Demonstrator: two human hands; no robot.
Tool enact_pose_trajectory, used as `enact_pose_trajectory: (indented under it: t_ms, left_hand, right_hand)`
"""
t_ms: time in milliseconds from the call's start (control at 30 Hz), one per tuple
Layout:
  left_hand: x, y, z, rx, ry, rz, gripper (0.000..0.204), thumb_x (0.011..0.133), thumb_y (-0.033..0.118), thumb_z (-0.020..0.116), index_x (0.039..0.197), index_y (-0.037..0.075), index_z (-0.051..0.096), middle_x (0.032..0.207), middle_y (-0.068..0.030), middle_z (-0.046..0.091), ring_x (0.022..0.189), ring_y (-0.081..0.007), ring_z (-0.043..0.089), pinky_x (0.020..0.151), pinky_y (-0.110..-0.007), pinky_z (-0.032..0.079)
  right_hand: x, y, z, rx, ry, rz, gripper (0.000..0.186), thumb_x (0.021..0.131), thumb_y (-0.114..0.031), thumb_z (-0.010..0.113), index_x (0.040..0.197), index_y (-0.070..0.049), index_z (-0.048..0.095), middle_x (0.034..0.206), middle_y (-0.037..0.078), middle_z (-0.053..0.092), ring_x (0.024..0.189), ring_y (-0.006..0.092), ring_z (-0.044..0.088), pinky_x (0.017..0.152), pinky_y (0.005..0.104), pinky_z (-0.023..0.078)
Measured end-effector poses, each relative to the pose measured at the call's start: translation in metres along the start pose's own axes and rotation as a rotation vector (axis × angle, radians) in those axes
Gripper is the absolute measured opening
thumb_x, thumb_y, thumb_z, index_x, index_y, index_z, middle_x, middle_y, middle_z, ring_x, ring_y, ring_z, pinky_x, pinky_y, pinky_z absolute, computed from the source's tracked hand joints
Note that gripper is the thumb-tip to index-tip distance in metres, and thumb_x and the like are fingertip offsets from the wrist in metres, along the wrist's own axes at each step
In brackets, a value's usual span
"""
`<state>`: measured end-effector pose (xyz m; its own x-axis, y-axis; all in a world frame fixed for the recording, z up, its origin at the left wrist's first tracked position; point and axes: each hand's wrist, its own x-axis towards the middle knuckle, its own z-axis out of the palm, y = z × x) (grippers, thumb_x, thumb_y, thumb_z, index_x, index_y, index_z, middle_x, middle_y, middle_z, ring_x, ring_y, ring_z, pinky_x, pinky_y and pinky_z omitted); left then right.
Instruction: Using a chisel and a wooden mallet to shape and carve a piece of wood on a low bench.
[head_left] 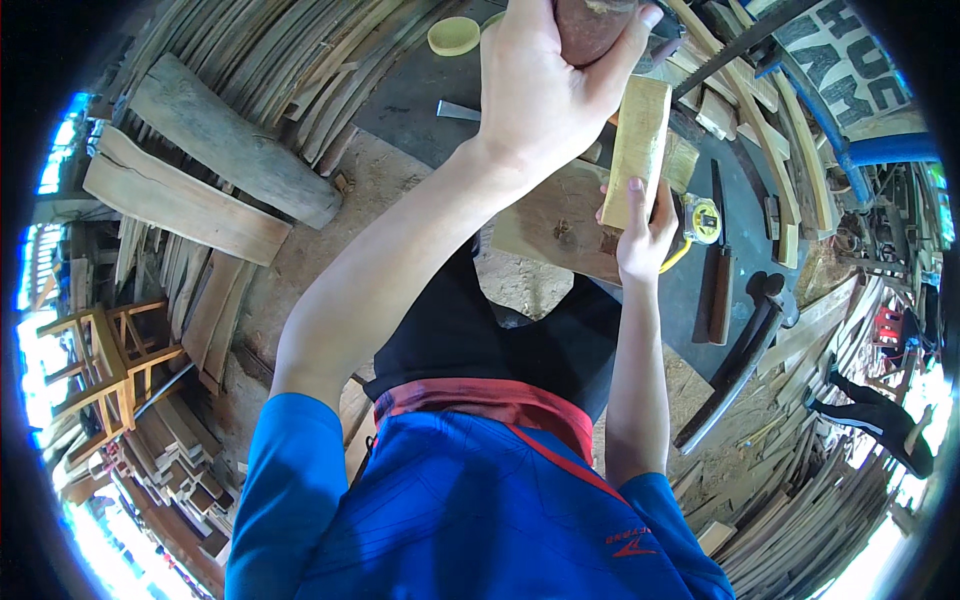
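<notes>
My left hand (pixel 545 95) is closed around a reddish-brown block-like object (pixel 592 22) at the top edge, partly out of view. Below it, my right hand (pixel 645 230) grips a pale wooden block (pixel 638 135), thumb on its face. Just right of that hand lies a yellow tape measure (pixel 700 222). A wooden board (pixel 550 240) rests under the hands on a dark worktop (pixel 400 118). A saw blade (pixel 715 70), a long wooden-handled tool (pixel 720 310) and a hammer-like tool with a dark handle (pixel 740 355) are to the right.
Stacked planks (pixel 230 80) and curved slabs (pixel 220 140) stand at the left, above wooden chairs (pixel 110 370). A round wooden disc (pixel 452 36) sits at the top. A blue metal frame (pixel 880 150) is upper right. Another person (pixel 865 420) is among planks at the right.
</notes>
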<state>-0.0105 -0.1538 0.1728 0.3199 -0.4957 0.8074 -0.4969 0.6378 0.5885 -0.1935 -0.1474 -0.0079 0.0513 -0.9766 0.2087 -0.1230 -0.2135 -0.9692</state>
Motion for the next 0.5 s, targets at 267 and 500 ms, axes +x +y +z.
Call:
enact_pose_trajectory:
  t_ms: [267, 500]
  left_hand:
    - [-0.0009, -0.0048, 0.0004, -0.041, -0.075, -0.014, 0.028, 0.092, 0.01, 0.071, 0.108, 0.001, 0.05, 0.084, -0.0124, 0.063, 0.074, -0.0183, 0.064, 0.067, -0.029, 0.049]
    - [0.0015, -0.0054, -0.0019, 0.005, -0.11, -0.007, 0.027, 0.092, 0.01, 0.071, 0.108, 0.001, 0.051, 0.084, -0.0129, 0.064, 0.075, -0.0186, 0.065, 0.067, -0.03, 0.05]
  right_hand:
    - [0.0001, 0.0014, -0.0003, 0.022, 0.005, -0.001, 0.037, 0.101, -0.029, 0.057, 0.114, 0.006, 0.057, 0.082, 0.017, 0.069, 0.055, 0.0174, 0.062, 0.053, 0.0287, 0.05]
    - [-0.0008, -0.0023, 0.0001, 0.007, 0.012, 0.001, 0.036, 0.101, -0.029, 0.056, 0.112, 0.005, 0.058, 0.082, 0.017, 0.069, 0.055, 0.0172, 0.062, 0.053, 0.0288, 0.05]
